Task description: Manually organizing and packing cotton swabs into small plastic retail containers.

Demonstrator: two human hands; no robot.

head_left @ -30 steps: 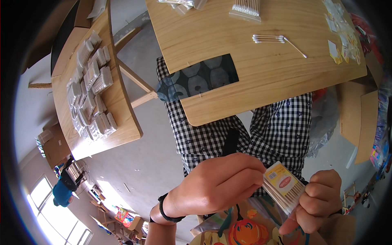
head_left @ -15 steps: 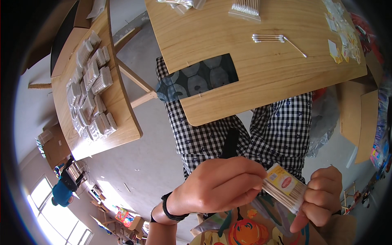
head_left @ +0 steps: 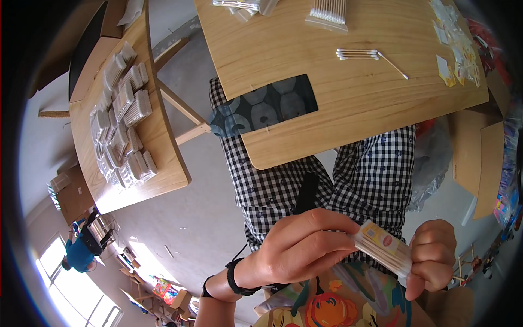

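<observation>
A clear pack of cotton swabs (head_left: 383, 252) with a yellow label is held slanted above my lap, between both hands. My left hand (head_left: 308, 245) pinches its left end; the fingertips are partly behind the plastic. At the other end, my right hand (head_left: 433, 257) is closed like a fist round the edge of the pack, with the thumb pointing down. On the table ahead lie several loose cotton swabs (head_left: 357, 54), one of them set at an angle to the others.
The wooden table (head_left: 348, 125) stands before my knees, a dark patterned pad (head_left: 272, 102) at its edge. Farther back is an unlabelled bag of swabs (head_left: 328, 13); empty labelled bags (head_left: 457, 54) lie right. Many packed bags (head_left: 122, 117) cover the left table. A person (head_left: 81, 248) is far off.
The pack has tilted, so its labelled face shows narrower. My left fingers have shifted slightly on its end, and my right hand has turned a little.
</observation>
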